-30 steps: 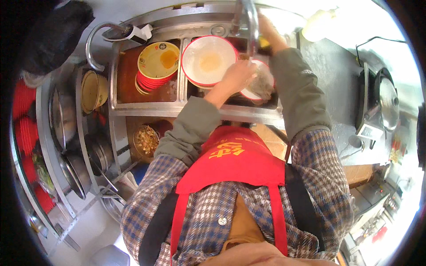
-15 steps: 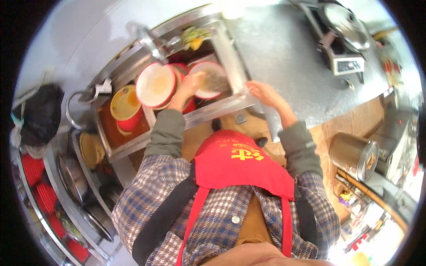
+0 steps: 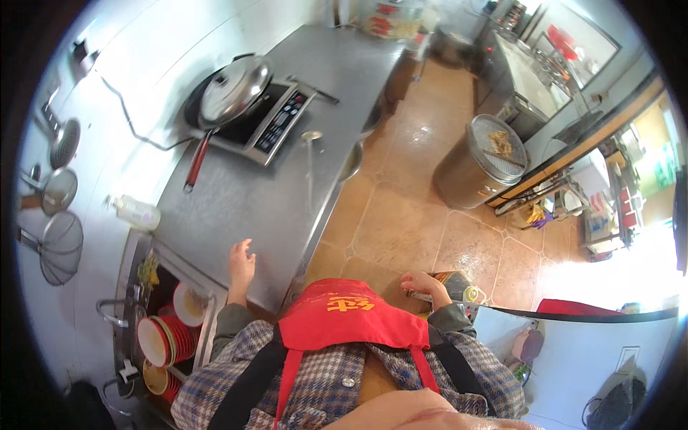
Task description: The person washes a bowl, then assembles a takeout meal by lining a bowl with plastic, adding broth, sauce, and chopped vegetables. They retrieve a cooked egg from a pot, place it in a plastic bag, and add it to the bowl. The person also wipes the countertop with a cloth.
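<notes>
At the lower centre of the head view, a red apron [image 3: 351, 315] is worn over a checked shirt, and a bare hand is seen to either side of it. The left hand [image 3: 242, 269], left of centre, is held over the bare near end of a steel counter [image 3: 208, 229]; its fingers are parted and slightly bent, and nothing is gripped by it. The right hand [image 3: 426, 287], right of centre, is held with the fingers bent beside a dark container [image 3: 451, 283] with a pale cap; whether the container is touched or gripped cannot be told.

Toward the upper left, an induction cooker [image 3: 276, 122] is set on the counter, and a wok under a domed steel lid [image 3: 233, 89] is borne on it, the red handle [image 3: 195, 165] pointed down the frame. Near the cooker a ladle [image 3: 311, 135] is laid. At the lower left, stacked red-rimmed bowls [image 3: 154, 342] are held in a steel sink [image 3: 208, 330], with a pump bottle [image 3: 136, 213] placed just above its corner. At the upper right, a steel drum [image 3: 466, 175] is stood on the tiled floor [image 3: 401, 229].
</notes>
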